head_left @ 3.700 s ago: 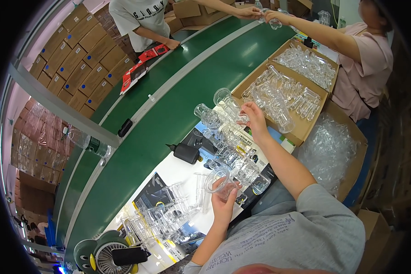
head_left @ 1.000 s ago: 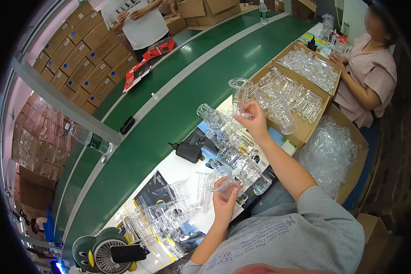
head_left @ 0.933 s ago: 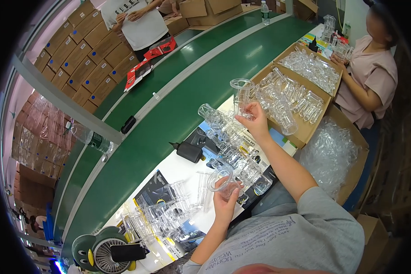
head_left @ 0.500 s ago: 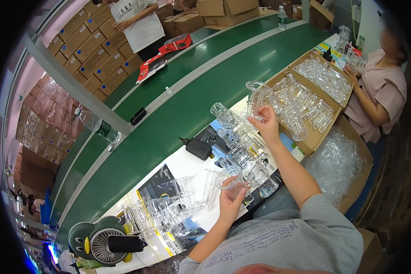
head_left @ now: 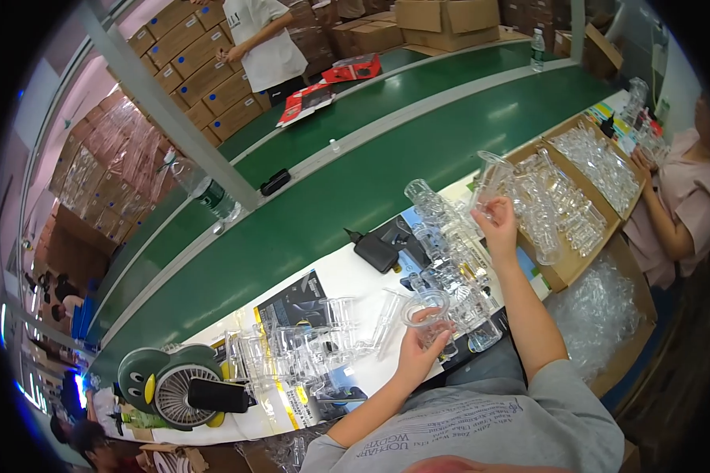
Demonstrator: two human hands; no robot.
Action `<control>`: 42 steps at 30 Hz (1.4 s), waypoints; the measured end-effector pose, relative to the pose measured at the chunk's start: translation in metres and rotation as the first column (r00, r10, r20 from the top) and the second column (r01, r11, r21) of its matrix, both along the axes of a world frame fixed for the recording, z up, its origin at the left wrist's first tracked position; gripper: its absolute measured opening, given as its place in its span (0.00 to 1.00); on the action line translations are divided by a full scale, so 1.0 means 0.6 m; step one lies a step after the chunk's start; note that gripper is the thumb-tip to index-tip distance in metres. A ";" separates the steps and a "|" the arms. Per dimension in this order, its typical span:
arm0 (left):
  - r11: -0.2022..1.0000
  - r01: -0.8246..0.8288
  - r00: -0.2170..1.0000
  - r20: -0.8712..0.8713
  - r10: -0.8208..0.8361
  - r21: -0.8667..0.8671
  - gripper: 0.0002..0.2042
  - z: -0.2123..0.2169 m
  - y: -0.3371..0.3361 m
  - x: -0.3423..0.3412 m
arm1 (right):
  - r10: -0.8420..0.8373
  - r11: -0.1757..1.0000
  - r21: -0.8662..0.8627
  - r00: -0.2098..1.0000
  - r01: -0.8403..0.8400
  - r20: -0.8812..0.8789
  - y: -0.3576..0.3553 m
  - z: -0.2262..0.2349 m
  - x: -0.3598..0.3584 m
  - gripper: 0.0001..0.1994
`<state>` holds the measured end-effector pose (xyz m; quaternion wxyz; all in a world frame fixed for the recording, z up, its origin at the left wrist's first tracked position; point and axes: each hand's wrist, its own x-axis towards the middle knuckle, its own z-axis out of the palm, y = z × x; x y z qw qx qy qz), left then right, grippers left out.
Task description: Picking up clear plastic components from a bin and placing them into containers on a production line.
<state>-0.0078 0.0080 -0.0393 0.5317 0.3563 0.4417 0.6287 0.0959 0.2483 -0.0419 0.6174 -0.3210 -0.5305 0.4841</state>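
My left hand (head_left: 424,349) is closed round a clear tube with a wide round rim (head_left: 427,307), held just above the near table edge. Farther off and to the right, my right hand (head_left: 497,225) grips a second clear flared tube (head_left: 487,185), which leans with its rim up. Between and beyond the hands stands a cluster of clear tubular pieces (head_left: 450,251). More clear pieces (head_left: 288,347) are gathered on the left of the table. A black squeeze bottle with a pointed tip (head_left: 376,253) lies beyond my left hand.
Cardboard trays (head_left: 569,272) of clear parts stand at right, above a box of clear plastic bags (head_left: 596,311). A penguin-shaped fan (head_left: 170,386) with a black phone-like object sits at left. A green conveyor (head_left: 331,221) runs behind. A co-worker (head_left: 682,197) works at right, another person (head_left: 264,43) stands beyond.
The whole view has shifted, so the scene sits farther right. The tube in my right hand has tilted from nearly upright. Both hands keep their hold.
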 end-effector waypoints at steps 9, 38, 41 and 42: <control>0.999 0.054 0.998 0.032 -0.054 -0.005 0.20 -0.007 0.005 0.000 | 0.077 0.991 -0.108 0.995 -0.083 -0.059 0.015 -0.016 0.007 0.13; 0.991 -0.023 0.726 -0.680 0.105 0.128 0.23 -0.001 0.005 -0.001 | -0.287 0.918 0.371 0.885 0.143 0.368 0.005 -0.015 0.009 0.25; 0.996 0.012 0.726 -0.685 0.050 0.085 0.24 0.012 0.002 -0.005 | -0.086 0.984 0.177 0.935 0.026 0.344 0.013 -0.025 0.007 0.24; 0.995 0.034 0.738 -0.674 0.037 0.091 0.24 0.020 0.003 -0.004 | -0.039 0.995 0.104 0.959 0.010 0.281 0.024 -0.041 0.012 0.23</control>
